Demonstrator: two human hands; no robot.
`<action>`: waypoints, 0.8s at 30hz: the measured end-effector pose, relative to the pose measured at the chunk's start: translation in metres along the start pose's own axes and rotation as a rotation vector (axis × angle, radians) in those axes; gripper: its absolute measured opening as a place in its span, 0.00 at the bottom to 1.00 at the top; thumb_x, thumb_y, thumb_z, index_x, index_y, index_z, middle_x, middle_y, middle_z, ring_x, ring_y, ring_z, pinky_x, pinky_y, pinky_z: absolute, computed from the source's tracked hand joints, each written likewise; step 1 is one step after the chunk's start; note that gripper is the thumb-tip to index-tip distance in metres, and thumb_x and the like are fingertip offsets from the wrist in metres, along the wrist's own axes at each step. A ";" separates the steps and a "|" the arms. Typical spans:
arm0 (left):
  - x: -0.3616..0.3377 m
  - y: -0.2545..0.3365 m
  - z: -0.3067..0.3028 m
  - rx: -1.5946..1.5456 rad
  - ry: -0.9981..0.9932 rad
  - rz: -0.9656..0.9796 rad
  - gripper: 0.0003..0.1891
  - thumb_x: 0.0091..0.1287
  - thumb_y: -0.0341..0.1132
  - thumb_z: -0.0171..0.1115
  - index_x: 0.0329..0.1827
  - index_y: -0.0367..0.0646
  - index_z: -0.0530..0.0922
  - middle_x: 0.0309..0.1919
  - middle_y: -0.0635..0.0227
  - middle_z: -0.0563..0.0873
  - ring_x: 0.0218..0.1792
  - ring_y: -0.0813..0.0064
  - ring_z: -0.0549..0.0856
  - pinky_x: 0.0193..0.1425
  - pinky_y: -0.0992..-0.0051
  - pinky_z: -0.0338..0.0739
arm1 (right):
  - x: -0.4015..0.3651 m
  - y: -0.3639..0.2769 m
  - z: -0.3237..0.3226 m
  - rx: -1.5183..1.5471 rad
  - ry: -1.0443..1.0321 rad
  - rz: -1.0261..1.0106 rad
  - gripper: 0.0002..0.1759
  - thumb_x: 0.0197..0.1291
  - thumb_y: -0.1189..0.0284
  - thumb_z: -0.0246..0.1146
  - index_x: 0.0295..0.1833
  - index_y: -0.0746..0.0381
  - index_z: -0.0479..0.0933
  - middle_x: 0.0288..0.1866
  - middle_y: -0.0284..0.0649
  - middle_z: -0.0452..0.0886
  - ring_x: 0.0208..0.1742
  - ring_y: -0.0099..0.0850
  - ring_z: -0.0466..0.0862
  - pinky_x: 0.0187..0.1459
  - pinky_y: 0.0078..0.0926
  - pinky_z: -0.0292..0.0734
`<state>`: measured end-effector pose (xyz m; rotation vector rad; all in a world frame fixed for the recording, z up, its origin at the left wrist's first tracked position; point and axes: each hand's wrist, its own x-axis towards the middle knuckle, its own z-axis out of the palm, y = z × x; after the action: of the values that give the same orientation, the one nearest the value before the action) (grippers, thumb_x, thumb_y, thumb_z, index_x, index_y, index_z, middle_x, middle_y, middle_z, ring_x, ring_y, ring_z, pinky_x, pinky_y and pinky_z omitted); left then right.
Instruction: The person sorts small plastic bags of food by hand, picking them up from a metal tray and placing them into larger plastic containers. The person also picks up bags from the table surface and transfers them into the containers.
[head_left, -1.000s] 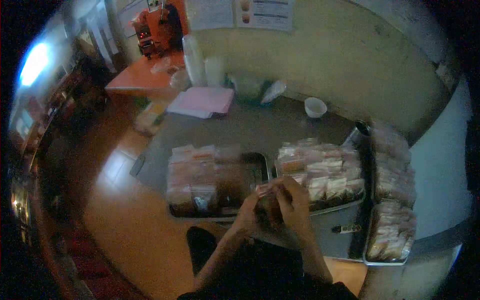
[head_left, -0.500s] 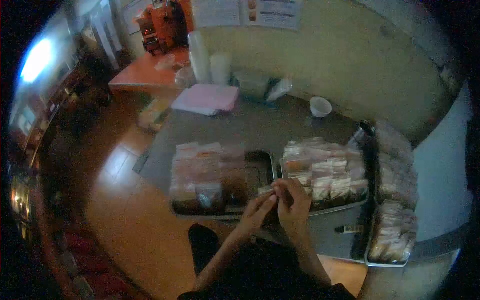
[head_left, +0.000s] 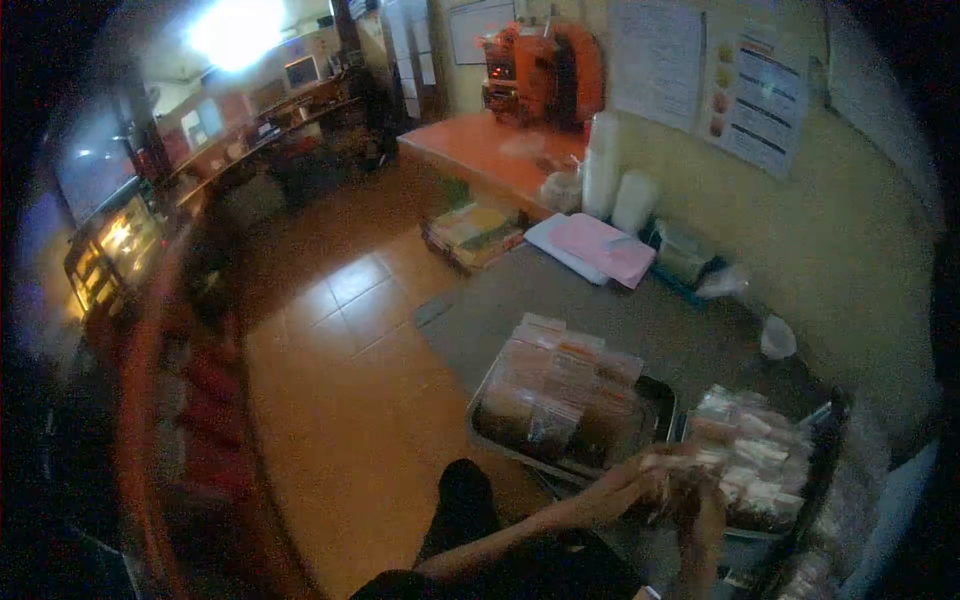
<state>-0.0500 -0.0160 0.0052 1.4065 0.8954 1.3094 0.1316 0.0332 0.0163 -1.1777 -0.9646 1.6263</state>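
Note:
My left hand point(head_left: 628, 484) and my right hand point(head_left: 703, 508) are close together at the front edge of the table, fingers closed and pinching what looks like a small plastic bag point(head_left: 672, 462). Motion blur and the fingers hide most of it. Left of them, a metal tray point(head_left: 482, 432) holds rows of clear bags with dark brown contents point(head_left: 560, 390). Just behind my right hand, a second tray point(head_left: 760, 533) is packed with small clear bags point(head_left: 755, 450) with pale tops.
Pink and white sheets point(head_left: 605, 248), stacked white cups point(head_left: 600, 165) and a single white cup point(head_left: 777, 338) are along the wall. An orange machine point(head_left: 545, 75) stands on a red counter point(head_left: 470, 150). More bagged goods point(head_left: 850, 480) lie at the right.
The view has swung left, so the trays and hands now appear further right and lower. My hands stay together at the small bag.

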 end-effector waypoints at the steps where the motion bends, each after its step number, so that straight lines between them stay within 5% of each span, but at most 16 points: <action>1: -0.001 0.004 0.001 0.079 -0.030 0.050 0.20 0.79 0.42 0.38 0.65 0.44 0.72 0.68 0.60 0.70 0.59 0.63 0.77 0.65 0.66 0.68 | 0.001 0.003 -0.009 0.014 -0.085 0.055 0.22 0.64 0.66 0.63 0.60 0.65 0.72 0.52 0.46 0.80 0.52 0.37 0.80 0.56 0.36 0.75; 4: -0.009 0.027 -0.005 0.228 -0.156 0.132 0.20 0.79 0.41 0.37 0.67 0.47 0.71 0.70 0.59 0.68 0.59 0.56 0.78 0.65 0.64 0.69 | -0.021 -0.012 -0.002 -0.064 -0.103 0.219 0.22 0.61 0.68 0.65 0.58 0.66 0.74 0.51 0.46 0.80 0.51 0.36 0.80 0.53 0.34 0.75; 9: -0.018 0.051 -0.004 0.278 -0.159 0.019 0.22 0.78 0.44 0.37 0.70 0.50 0.69 0.69 0.56 0.69 0.58 0.50 0.78 0.63 0.62 0.71 | -0.027 -0.018 -0.002 -0.364 -0.327 0.013 0.18 0.60 0.70 0.65 0.54 0.66 0.76 0.49 0.43 0.80 0.48 0.32 0.80 0.50 0.31 0.75; 12: -0.021 0.056 -0.006 0.314 -0.168 0.115 0.23 0.78 0.45 0.38 0.71 0.51 0.67 0.69 0.56 0.69 0.58 0.50 0.78 0.62 0.62 0.71 | -0.028 -0.020 -0.001 -0.403 -0.338 -0.001 0.16 0.61 0.70 0.65 0.53 0.65 0.76 0.48 0.42 0.79 0.47 0.32 0.79 0.50 0.30 0.74; 15: -0.024 0.058 -0.008 0.296 -0.260 0.010 0.23 0.78 0.45 0.36 0.74 0.53 0.64 0.68 0.56 0.70 0.62 0.52 0.75 0.68 0.59 0.67 | -0.030 -0.018 -0.002 -0.390 -0.349 0.006 0.15 0.61 0.70 0.64 0.51 0.65 0.75 0.46 0.41 0.78 0.46 0.31 0.79 0.49 0.30 0.74; 18: -0.025 0.041 -0.005 0.590 -0.266 0.260 0.24 0.78 0.45 0.36 0.76 0.57 0.60 0.69 0.57 0.68 0.69 0.55 0.68 0.74 0.52 0.56 | -0.035 -0.016 -0.006 -0.366 -0.359 0.045 0.14 0.62 0.70 0.64 0.50 0.64 0.75 0.45 0.40 0.77 0.45 0.31 0.78 0.49 0.30 0.74; 24: -0.033 0.044 0.000 0.608 -0.395 0.177 0.25 0.78 0.46 0.34 0.77 0.57 0.57 0.74 0.61 0.62 0.74 0.60 0.61 0.77 0.47 0.44 | -0.043 -0.009 -0.008 -0.260 -0.364 0.108 0.11 0.63 0.70 0.63 0.48 0.63 0.75 0.42 0.37 0.76 0.43 0.29 0.76 0.48 0.29 0.73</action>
<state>-0.0598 -0.0580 0.0389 2.1678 0.9490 0.8539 0.1477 -0.0037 0.0347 -1.1393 -1.3979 1.8842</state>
